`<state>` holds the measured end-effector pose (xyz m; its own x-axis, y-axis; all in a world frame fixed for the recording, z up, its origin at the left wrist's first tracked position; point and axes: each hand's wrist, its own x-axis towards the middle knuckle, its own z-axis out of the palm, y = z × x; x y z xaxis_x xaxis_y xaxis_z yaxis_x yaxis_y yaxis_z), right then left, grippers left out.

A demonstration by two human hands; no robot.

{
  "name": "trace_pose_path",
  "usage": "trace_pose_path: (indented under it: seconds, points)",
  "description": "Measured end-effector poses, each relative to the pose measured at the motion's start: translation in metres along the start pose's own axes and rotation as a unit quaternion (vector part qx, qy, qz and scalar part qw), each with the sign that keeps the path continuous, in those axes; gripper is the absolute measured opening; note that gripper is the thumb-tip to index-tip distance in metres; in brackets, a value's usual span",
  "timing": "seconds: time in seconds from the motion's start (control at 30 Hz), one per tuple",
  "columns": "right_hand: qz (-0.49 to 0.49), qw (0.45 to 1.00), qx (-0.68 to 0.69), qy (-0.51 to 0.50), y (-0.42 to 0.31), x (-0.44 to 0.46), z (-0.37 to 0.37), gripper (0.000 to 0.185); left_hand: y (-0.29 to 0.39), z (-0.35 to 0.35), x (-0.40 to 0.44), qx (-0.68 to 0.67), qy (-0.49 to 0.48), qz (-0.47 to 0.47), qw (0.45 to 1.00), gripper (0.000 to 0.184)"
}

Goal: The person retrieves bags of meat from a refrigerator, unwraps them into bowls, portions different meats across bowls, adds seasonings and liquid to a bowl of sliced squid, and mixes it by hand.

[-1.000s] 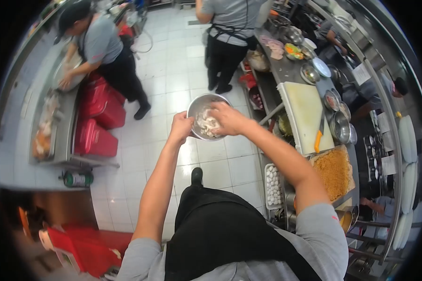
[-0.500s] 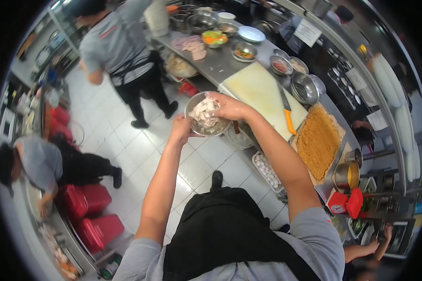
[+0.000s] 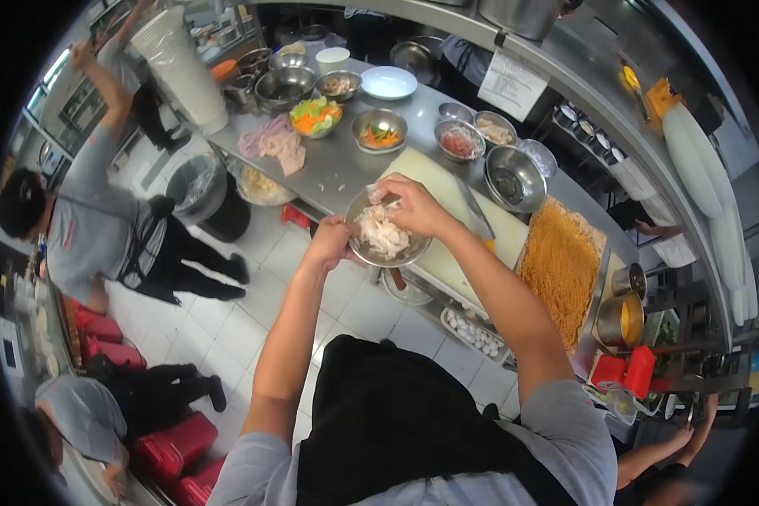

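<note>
A metal bowl (image 3: 406, 255) of pale, sliced pieces that look like raw chicken (image 3: 381, 233) is held up in front of me. My left hand (image 3: 329, 243) is closed on the bowl's left rim. Over the bowl's far right side, my right hand (image 3: 417, 209) has its fingers curled around some of the pale pieces; its fingertips are partly hidden. Just beyond the bowl lies a pale cutting board (image 3: 422, 173) on the steel counter, with a knife (image 3: 479, 215) on it, its yellow handle partly behind my right forearm.
Bowls of cut vegetables (image 3: 379, 131) and a pinkish cloth (image 3: 274, 143) sit on the counter. A tray of orange crumbs (image 3: 561, 270) lies to the right. Below the edge is a tray of white eggs or mushrooms (image 3: 472, 333). Co-workers (image 3: 101, 219) stand left, near a bin (image 3: 198, 190).
My view has shifted, and the bowl now appears nearer the cutting board. My right fingers have curled in more over the pieces. A co-worker at left has an arm raised.
</note>
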<state>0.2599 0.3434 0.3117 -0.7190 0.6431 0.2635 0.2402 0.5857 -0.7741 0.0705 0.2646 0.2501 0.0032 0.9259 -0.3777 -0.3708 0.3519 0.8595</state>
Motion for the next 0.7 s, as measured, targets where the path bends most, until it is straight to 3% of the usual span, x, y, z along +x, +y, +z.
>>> trace_pose_path:
  seconds: [0.07,0.13,0.17,0.27,0.3,0.4,0.43,0.53,0.57,0.63,0.67,0.7]
  points:
    - [-0.020,0.998,-0.044,0.028,0.017,0.012,-0.006,0.021,0.010,0.002,0.022,0.008,-0.016,-0.005,1.000,0.015]
    - [0.003,0.974,-0.216,-0.065,0.042,0.025,-0.009,0.028,0.021,0.001,0.050,-0.015,-0.064,-0.028,0.997,0.013]
    - [-0.009,0.980,-0.196,-0.017,0.050,0.029,-0.009,0.036,0.028,0.000,0.064,0.003,-0.072,-0.025,0.997,0.012]
    - [0.013,0.973,-0.228,-0.027,0.064,0.042,-0.011,0.041,0.053,-0.005,0.112,0.038,-0.089,-0.015,0.995,0.013]
    - [0.081,0.959,-0.269,-0.047,0.064,0.052,-0.015,0.047,0.063,-0.003,0.128,0.064,-0.098,-0.018,0.993,0.014]
    - [0.139,0.924,-0.357,-0.012,0.078,0.097,-0.035,0.050,0.091,0.004,0.173,0.029,-0.112,-0.015,0.993,0.014]
    - [0.093,0.930,-0.348,0.070,0.085,0.108,-0.043,0.047,0.103,0.005,0.190,0.015,-0.112,-0.003,0.994,0.013]
    - [0.108,0.953,-0.244,0.145,0.084,0.142,-0.064,0.040,0.109,-0.013,0.262,0.070,-0.125,0.053,0.988,0.011]
    - [0.180,0.941,-0.242,0.151,0.082,0.154,-0.071,0.032,0.127,-0.006,0.263,0.066,-0.163,0.043,0.984,0.010]
    - [0.119,0.903,-0.280,0.304,0.094,0.176,-0.070,0.028,0.138,-0.004,0.296,0.067,-0.178,-0.007,0.982,0.015]
    - [0.078,0.891,-0.284,0.346,0.100,0.186,-0.071,0.022,0.148,0.003,0.303,0.103,-0.149,0.005,0.984,0.017]
    - [0.100,0.891,-0.247,0.369,0.109,0.192,-0.071,0.023,0.150,0.005,0.321,0.088,-0.173,0.001,0.981,0.018]
